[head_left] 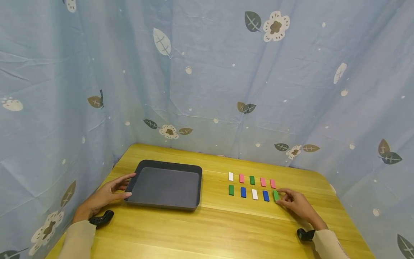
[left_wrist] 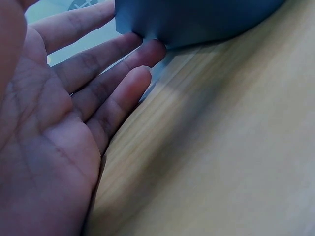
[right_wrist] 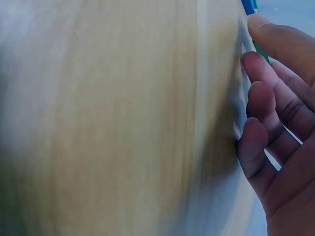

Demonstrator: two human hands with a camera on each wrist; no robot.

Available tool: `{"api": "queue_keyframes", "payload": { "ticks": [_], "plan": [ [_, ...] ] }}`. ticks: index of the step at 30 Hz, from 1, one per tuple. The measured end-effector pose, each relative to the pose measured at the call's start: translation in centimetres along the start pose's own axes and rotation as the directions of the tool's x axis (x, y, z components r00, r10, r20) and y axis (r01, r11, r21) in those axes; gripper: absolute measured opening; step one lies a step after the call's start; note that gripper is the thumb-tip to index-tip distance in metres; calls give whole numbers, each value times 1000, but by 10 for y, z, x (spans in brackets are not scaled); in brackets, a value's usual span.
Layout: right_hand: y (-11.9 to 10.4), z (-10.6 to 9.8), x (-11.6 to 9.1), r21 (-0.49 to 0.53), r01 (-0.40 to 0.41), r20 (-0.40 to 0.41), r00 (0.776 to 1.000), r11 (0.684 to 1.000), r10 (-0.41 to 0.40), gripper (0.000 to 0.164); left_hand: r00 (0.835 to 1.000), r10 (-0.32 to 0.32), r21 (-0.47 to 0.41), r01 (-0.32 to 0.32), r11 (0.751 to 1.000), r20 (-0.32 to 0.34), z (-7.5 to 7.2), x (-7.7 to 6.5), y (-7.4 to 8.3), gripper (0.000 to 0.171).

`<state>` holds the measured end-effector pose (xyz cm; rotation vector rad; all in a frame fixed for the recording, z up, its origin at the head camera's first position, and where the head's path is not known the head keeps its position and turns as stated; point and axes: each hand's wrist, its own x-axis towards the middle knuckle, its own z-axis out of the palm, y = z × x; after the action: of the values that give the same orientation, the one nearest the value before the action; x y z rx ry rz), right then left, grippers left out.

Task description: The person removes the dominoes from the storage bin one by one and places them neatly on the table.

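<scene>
A dark grey rectangular tray (head_left: 163, 207) lies on the table's left half, with nothing in it. At its left side is my left hand (head_left: 105, 194), thumb near the front corner and index finger at the rim. In the left wrist view, that hand's fairly straight fingers (left_wrist: 110, 61) meet the tray's outer wall (left_wrist: 197, 24). My right hand (head_left: 297, 205) pinches a light green block (head_left: 276, 196) by its two ends, between thumb and index finger. This block is the rightmost of the front row. The right wrist view shows only a sliver of green by the fingertips (right_wrist: 258, 64).
Left of the held block, the front row has blue (head_left: 266, 196), white (head_left: 254, 194), blue (head_left: 243, 192) and green (head_left: 231, 190) blocks. Behind it runs another row: white (head_left: 231, 176), pink (head_left: 241, 178), green (head_left: 252, 180) and two more pink. Blue patterned curtains (head_left: 207, 90) surround the wooden table (head_left: 181, 233).
</scene>
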<state>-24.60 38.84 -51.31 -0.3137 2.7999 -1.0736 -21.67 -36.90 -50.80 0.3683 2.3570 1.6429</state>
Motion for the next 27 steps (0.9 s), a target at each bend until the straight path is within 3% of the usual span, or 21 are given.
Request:
{"api": "queue_keyframes", "payload": {
  "ticks": [14, 21, 24, 27],
  "plan": [
    [-3, 3, -3, 24, -45, 39, 998, 999, 44, 54, 1000, 16, 4, -16, 1000, 4, -3, -3, -5, 69],
    [-11, -4, -6, 109, -67, 42, 997, 992, 63, 62, 997, 81, -33, -81, 996, -8, -10, -5, -10, 63],
    [-15, -8, -13, 78, -61, -12, 998, 995, 62, 62, 994, 103, 55, -100, 993, -48, -12, -5, -1, 61],
    [-23, -17, -24, -15, 7, -103, 995, 1000, -9, 59, 985, 137, 268, -104, 958, -107, -10, 0, 23, 63]
  ]
}}
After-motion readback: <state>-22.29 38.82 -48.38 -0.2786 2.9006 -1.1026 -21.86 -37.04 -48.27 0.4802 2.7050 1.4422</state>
